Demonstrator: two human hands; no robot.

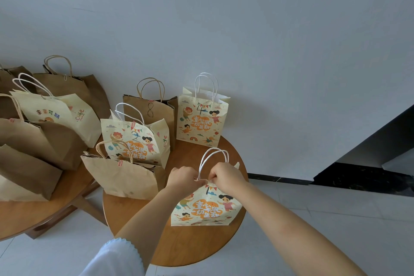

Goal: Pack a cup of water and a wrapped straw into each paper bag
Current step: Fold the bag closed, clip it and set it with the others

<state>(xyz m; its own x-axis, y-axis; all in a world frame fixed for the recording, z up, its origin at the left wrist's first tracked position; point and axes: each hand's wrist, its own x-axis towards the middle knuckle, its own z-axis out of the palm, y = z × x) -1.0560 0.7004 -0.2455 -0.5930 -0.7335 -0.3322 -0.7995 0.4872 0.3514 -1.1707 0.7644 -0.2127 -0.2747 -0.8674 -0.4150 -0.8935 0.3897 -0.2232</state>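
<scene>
Both hands (182,178) (225,177) pinch the cartoon-printed cream paper bag's (206,208) top edge.

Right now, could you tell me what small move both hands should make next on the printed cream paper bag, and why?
Probably pull the top edges apart: the left hand and right hand pinch the printed cream paper bag at its closed mouth, and no cup or straw shows.

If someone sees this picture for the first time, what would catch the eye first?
Probably the two hands, left hand and right hand, pinching the top edge of a cartoon-printed paper bag at the front of the small round table. Next, the cluster of brown and printed bags behind it and on a second table to the left.
</scene>
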